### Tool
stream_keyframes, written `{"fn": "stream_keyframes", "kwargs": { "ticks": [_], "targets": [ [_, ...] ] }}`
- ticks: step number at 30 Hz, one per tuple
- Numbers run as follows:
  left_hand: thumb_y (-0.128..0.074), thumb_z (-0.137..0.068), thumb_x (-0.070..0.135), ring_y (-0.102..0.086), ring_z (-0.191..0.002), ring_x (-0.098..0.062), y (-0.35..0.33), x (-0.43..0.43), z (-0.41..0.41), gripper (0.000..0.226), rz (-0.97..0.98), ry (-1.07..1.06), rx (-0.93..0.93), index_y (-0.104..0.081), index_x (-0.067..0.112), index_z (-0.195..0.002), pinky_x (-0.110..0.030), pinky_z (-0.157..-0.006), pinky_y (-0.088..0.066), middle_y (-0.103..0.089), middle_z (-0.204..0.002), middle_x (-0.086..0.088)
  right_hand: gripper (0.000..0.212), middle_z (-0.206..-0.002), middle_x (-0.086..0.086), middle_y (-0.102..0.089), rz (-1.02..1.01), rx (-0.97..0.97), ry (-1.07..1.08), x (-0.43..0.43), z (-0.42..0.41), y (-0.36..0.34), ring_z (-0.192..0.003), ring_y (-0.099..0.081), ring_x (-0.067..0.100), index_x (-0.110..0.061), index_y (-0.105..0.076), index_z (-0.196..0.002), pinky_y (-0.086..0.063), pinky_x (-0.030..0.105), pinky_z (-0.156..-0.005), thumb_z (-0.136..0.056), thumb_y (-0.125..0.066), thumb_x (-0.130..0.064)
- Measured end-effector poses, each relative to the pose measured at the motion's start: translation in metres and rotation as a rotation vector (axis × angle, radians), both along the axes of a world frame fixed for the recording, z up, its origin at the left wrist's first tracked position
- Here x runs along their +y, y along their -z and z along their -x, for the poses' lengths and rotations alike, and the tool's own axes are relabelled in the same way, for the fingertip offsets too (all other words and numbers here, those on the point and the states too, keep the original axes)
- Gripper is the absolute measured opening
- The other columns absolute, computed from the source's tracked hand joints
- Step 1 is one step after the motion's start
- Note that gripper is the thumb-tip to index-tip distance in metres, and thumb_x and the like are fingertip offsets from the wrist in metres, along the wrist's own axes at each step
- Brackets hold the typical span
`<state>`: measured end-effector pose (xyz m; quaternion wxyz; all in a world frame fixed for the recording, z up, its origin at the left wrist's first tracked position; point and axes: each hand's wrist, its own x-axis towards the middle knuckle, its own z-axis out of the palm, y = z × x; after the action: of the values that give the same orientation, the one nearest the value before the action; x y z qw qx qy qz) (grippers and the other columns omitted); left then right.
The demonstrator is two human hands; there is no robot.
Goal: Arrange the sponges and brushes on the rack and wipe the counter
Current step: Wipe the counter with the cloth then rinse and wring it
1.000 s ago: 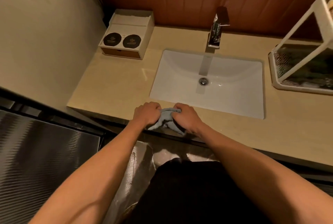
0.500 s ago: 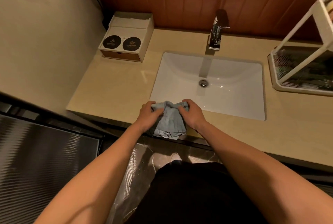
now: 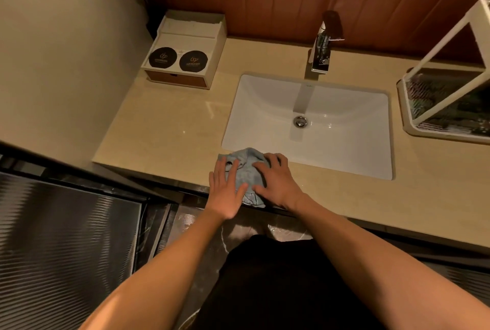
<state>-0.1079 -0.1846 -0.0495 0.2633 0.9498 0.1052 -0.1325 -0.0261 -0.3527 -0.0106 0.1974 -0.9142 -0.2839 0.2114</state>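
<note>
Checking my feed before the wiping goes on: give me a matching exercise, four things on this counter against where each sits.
1. crumpled blue-grey cloth
2. chrome faucet
3. cream box with two black round labels
4. white frame rack

a. far left corner
b. right end
c. front edge, under both hands
d. behind the white sink basin

Pairs: 1-c, 2-d, 3-a, 4-b
</note>
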Motion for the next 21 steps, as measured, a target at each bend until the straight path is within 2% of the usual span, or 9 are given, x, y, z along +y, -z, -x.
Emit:
{"fn": "stream_keyframes", "kwargs": {
  "ticks": [3, 7, 9, 12, 14, 16, 18, 21],
  "targets": [
    [-0.038, -0.105, 0.047, 0.018, -0.153, -0.025, 0.003, -0.004, -0.006, 0.066, 0.035, -0.014, -0.069, -0.012, 0.022, -0.16, -0.049, -0.124, 0.007, 0.011, -0.167, -0.011, 0.05, -0.136, 0.018, -0.042, -0.089, -0.018, 0.066, -0.003, 0.002, 0.0, -0.129, -0.027, 0.036, -0.013, -0.056, -0.138, -0.028, 0.044, -0.113, -0.092, -0.064, -0.03],
    [-0.048, -0.104, 0.039, 0.009, -0.155, -0.025, 0.002, -0.024, -0.023, 0.06, 0.059, 0.022, -0.138, -0.029, 0.017, -0.156, -0.045, -0.126, 0.003, -0.001, -0.168, -0.012, 0.037, -0.125, 0.016, -0.046, -0.069, -0.08, 0.139, -0.024, 0.002, 0.001, -0.12, -0.033, 0.031, -0.014, -0.062, -0.132, -0.031, 0.034, -0.105, -0.097, -0.059, -0.025],
    [-0.05, -0.104, 0.035, 0.006, -0.155, -0.025, -0.001, -0.04, -0.036, 0.057, 0.076, 0.032, -0.133, -0.032, 0.016, -0.155, -0.044, -0.126, 0.001, -0.003, -0.168, -0.011, 0.034, -0.123, 0.015, -0.048, -0.041, -0.111, 0.168, -0.038, -0.001, -0.001, -0.118, -0.034, 0.03, -0.014, -0.063, -0.13, -0.033, 0.033, -0.101, -0.099, -0.056, -0.026],
    [-0.056, -0.102, 0.03, -0.012, -0.152, -0.031, -0.004, -0.063, -0.051, 0.05, 0.111, 0.04, -0.143, -0.045, 0.014, -0.147, -0.045, -0.123, -0.019, -0.017, -0.164, -0.013, 0.031, -0.121, 0.015, -0.05, 0.016, -0.158, 0.205, -0.059, -0.007, -0.004, -0.116, -0.037, 0.03, -0.015, -0.064, -0.127, -0.038, 0.035, -0.099, -0.101, -0.052, -0.027],
    [-0.06, -0.098, 0.027, -0.034, -0.137, -0.034, -0.007, -0.074, -0.061, 0.038, 0.09, 0.063, -0.175, -0.056, 0.014, -0.133, -0.044, -0.113, -0.036, -0.035, -0.15, -0.014, 0.033, -0.12, 0.014, -0.052, 0.061, -0.169, 0.229, -0.068, -0.011, -0.007, -0.116, -0.038, 0.03, -0.016, -0.063, -0.129, -0.04, 0.035, -0.099, -0.102, -0.049, -0.028],
    [-0.063, -0.094, 0.023, -0.047, -0.118, -0.032, -0.012, -0.082, -0.073, 0.028, 0.048, 0.098, -0.199, -0.06, 0.012, -0.12, -0.041, -0.1, -0.042, -0.047, -0.129, -0.012, 0.034, -0.119, 0.014, -0.054, 0.075, -0.181, 0.26, -0.076, -0.014, -0.011, -0.115, -0.04, 0.03, -0.016, -0.063, -0.13, -0.04, 0.035, -0.099, -0.103, -0.047, -0.029],
    [-0.063, -0.093, 0.024, -0.048, -0.107, -0.028, -0.021, -0.089, -0.084, 0.023, 0.04, 0.102, -0.209, -0.061, 0.013, -0.112, -0.037, -0.092, -0.041, -0.051, -0.115, -0.009, 0.034, -0.118, 0.013, -0.056, 0.06, -0.19, 0.293, -0.083, -0.017, -0.016, -0.115, -0.04, 0.029, -0.017, -0.063, -0.13, -0.04, 0.034, -0.099, -0.104, -0.046, -0.03],
    [-0.064, -0.092, 0.028, -0.046, -0.101, -0.021, -0.033, -0.094, -0.099, 0.015, 0.092, 0.072, -0.214, -0.059, 0.017, -0.101, -0.034, -0.084, -0.041, -0.053, -0.103, -0.002, 0.034, -0.117, 0.009, -0.06, -0.02, -0.184, 0.361, -0.09, -0.025, -0.025, -0.114, -0.039, 0.025, -0.017, -0.061, -0.134, -0.035, 0.026, -0.093, -0.103, -0.048, -0.023]
  ]
}}
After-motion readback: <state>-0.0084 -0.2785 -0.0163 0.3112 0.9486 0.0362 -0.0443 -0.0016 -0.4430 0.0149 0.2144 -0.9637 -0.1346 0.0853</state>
